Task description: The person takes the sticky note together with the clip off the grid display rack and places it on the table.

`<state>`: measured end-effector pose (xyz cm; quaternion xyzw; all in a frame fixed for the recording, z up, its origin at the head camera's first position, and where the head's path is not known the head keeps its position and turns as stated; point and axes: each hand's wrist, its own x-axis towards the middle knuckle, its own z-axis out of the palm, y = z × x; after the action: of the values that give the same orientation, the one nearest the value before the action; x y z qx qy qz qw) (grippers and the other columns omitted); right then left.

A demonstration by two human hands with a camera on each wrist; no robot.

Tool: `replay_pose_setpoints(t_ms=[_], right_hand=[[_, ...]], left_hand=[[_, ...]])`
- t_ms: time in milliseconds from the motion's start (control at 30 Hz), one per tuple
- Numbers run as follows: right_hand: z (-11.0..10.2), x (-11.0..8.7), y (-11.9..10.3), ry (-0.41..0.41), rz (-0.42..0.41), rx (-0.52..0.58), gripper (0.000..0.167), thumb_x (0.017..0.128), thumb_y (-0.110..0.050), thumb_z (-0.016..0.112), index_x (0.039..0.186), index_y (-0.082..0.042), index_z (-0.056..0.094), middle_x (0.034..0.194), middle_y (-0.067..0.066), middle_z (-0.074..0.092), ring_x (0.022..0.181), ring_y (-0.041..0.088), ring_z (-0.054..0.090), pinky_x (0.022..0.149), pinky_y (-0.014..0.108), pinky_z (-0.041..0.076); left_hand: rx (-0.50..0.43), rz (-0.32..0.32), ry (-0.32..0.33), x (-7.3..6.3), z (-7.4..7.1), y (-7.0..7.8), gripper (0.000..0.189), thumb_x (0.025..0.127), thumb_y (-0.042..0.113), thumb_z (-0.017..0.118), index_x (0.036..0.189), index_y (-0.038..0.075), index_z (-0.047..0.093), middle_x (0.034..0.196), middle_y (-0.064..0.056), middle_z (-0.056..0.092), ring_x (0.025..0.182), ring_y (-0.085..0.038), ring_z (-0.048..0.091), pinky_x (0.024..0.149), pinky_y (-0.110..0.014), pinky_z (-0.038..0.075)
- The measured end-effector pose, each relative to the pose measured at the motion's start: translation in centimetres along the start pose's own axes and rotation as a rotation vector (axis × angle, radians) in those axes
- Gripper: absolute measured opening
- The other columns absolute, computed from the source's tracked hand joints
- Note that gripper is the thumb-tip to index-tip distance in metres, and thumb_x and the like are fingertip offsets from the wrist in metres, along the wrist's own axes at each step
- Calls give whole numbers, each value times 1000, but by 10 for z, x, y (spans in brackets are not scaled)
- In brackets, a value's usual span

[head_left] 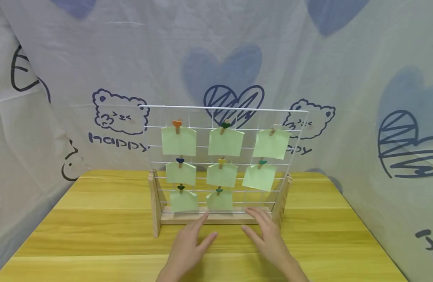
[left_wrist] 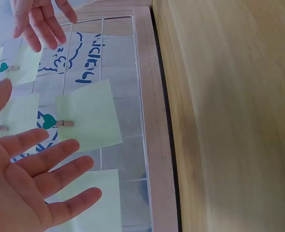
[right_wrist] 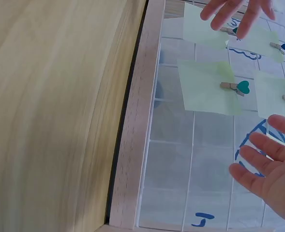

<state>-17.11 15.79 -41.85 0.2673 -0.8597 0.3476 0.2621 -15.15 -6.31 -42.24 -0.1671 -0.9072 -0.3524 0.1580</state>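
A white wire grid [head_left: 246,190] stands upright in a wooden base [head_left: 216,220]. Pale green paper notes [head_left: 225,142] hang on it from small clothespins with coloured hearts, three in each of the upper two rows and two at the bottom. My left hand [head_left: 188,244], fingers spread, is in front of the base below the bottom middle note [head_left: 220,201]. To its right, my right hand [head_left: 269,237] reaches toward the base's right part, fingers extended. Neither hand holds anything. In the right wrist view, a green heart clothespin [right_wrist: 235,87] clips one note.
The grid stands on a yellow wood-grain table [head_left: 107,231]. Behind it hangs a pale cloth [head_left: 160,58] printed with hearts, bear faces and lettering. Wooden side posts [head_left: 154,205] flank the grid.
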Motion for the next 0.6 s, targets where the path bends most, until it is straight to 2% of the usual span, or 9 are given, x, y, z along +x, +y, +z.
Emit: replay_pose_setpoints(t_ms=[167, 333, 600], right_hand=[[5, 6, 1, 72, -63, 39, 35, 76, -8, 67, 109, 2, 58, 111, 12, 57, 102, 26, 53, 81, 43, 45], [10, 15, 1, 141, -142, 122, 33, 72, 1, 68, 104, 1, 60, 105, 11, 60, 91, 22, 57, 73, 30, 49], [17, 26, 0, 178, -172, 207, 32, 68, 12, 68, 98, 5, 60, 94, 15, 62, 80, 26, 59, 65, 34, 51]], left_hand=[[-81, -78, 4, 4, 0, -2, 47, 88, 37, 53, 121, 3, 53, 117, -12, 56, 106, -29, 52, 88, -46, 40], [-119, -80, 27, 6, 1, -4, 36, 87, 28, 58, 112, 3, 58, 111, -10, 59, 102, -27, 55, 86, -43, 43], [-172, -95, 63, 10, 4, -7, 31, 87, 26, 57, 107, 2, 60, 106, -10, 61, 99, -26, 56, 86, -42, 43]])
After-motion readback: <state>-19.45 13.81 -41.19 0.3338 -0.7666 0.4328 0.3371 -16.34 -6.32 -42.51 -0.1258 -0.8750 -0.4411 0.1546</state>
